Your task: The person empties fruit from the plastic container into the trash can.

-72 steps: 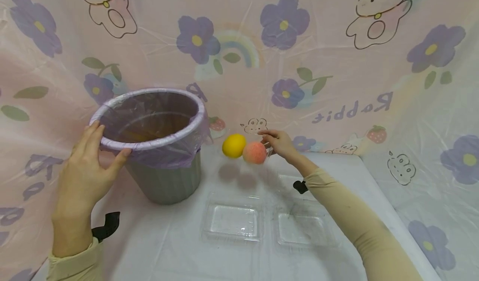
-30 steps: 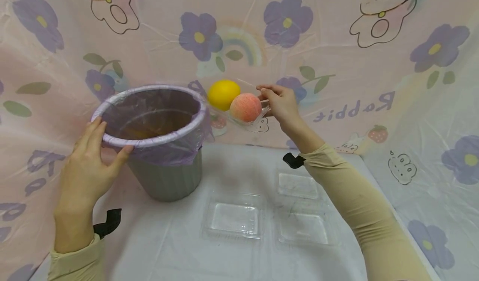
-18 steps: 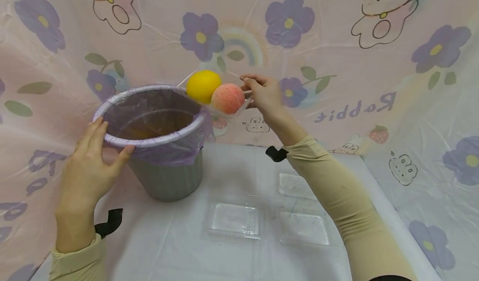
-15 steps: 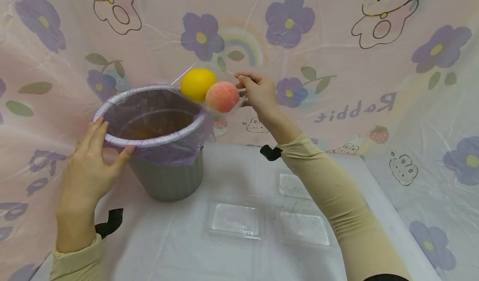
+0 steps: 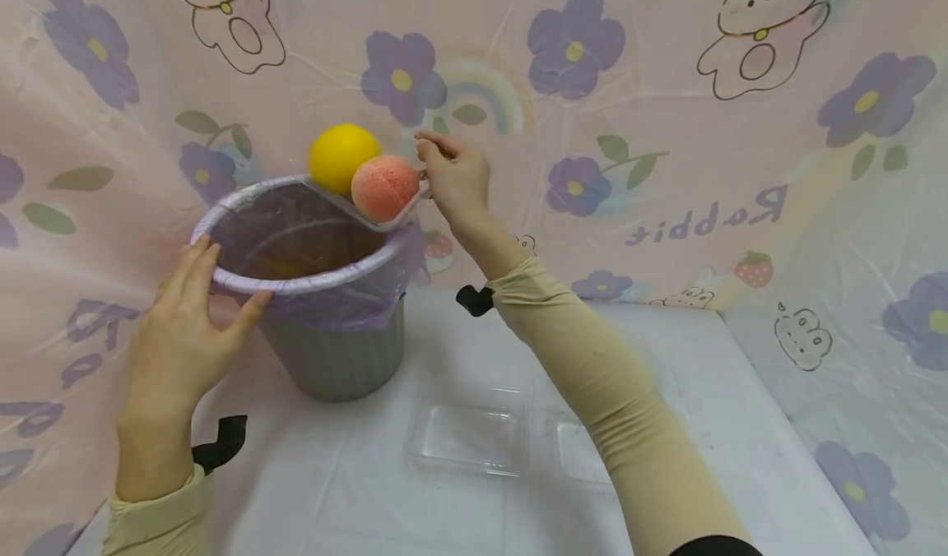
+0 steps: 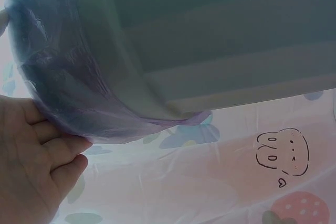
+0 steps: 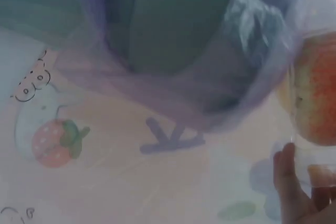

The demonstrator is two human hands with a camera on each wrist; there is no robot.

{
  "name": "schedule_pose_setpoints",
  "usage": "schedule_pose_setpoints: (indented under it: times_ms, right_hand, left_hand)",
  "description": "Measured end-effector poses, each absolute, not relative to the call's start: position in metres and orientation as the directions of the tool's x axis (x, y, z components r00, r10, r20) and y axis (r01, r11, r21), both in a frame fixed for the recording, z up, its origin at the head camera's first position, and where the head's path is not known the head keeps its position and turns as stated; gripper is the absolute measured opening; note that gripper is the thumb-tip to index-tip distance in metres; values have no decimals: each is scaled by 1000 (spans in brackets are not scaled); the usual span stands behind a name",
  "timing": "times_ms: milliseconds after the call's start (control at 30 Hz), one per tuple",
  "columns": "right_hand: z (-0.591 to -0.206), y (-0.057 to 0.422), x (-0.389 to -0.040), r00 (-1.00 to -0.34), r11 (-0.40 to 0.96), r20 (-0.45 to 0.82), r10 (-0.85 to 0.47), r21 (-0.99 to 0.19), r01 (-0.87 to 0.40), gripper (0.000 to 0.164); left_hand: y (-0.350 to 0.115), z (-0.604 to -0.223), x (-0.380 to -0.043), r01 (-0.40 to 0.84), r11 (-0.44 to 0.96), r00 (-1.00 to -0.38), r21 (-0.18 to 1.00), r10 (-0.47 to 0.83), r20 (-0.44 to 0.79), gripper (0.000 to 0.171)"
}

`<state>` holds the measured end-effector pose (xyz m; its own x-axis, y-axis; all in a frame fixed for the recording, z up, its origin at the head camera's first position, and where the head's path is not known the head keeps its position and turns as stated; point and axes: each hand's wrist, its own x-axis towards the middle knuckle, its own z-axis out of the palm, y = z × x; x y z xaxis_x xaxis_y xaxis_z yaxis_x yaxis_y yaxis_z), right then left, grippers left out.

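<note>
My right hand pinches the edge of a clear plastic box, tilted at the bin's far right rim. In it lie a yellow lemon-like fruit and a pink peach. The right wrist view shows the peach through the plastic, above my fingertips. The grey bin has a purple liner folded over its rim. My left hand rests against the rim's near left side, fingers and thumb spread. In the left wrist view its fingers touch the liner from outside.
On the white table right of the bin lies a clear plastic box. Another clear box is partly hidden by my right forearm. A patterned plastic sheet hangs behind and at the sides. Something orange-brown shows inside the bin.
My right hand has lifted the box with both fruits from over the table and carried it left to the bin's rim, tilting it. My left hand has stayed at the rim.
</note>
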<state>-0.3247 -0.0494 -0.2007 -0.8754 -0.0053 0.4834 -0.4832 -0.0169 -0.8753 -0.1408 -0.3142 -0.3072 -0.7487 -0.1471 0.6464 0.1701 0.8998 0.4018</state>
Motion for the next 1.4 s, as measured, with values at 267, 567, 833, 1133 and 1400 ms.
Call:
schedule_pose_setpoints:
  times_ms: [267,567,833,1133,1400]
  right_hand:
    - [-210,-78,-325,-701,232,713,-28,-677,-698,24]
    - [-224,-88,-321,-468,467,860,-204,-335,-818,26]
    - [-236,-89,-327,-208,471,927,-312,-39,-881,23]
    - [-242,-88,-329,-80,470,919,-385,121,-875,23]
    - [-242,-89,-331,-36,444,935,-353,133,-886,25]
  left_hand:
    - [-316,-308,-141,167,900,-757,403,-145,638,83]
    - [-316,-307,-142,158,899,-772,408,-146,619,84]
    - [-315,-307,-141,154,902,-761,404,-153,631,84]
    - [-316,-308,-142,173,898,-746,403,-148,649,83]
    - [-316,-309,-143,183,897,-735,403,-147,662,82]
